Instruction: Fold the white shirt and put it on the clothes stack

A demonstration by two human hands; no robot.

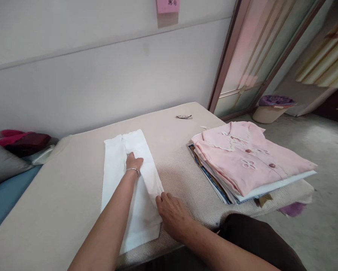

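Left hand [134, 162] fingers lying flat, pressing white cloth [120, 180]; right hand [173, 214] fingers pinching cloth edge; pink shirt [248, 158] stack lying well apart.

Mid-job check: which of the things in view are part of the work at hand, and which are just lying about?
In hand:
white garment, spread on the beige surface
left hand pressing flat on it
right hand at its right edge
stack of folded clothes, pink shirt on top

Lying about:
small dark item near the wall
basket on the floor
cushions at left
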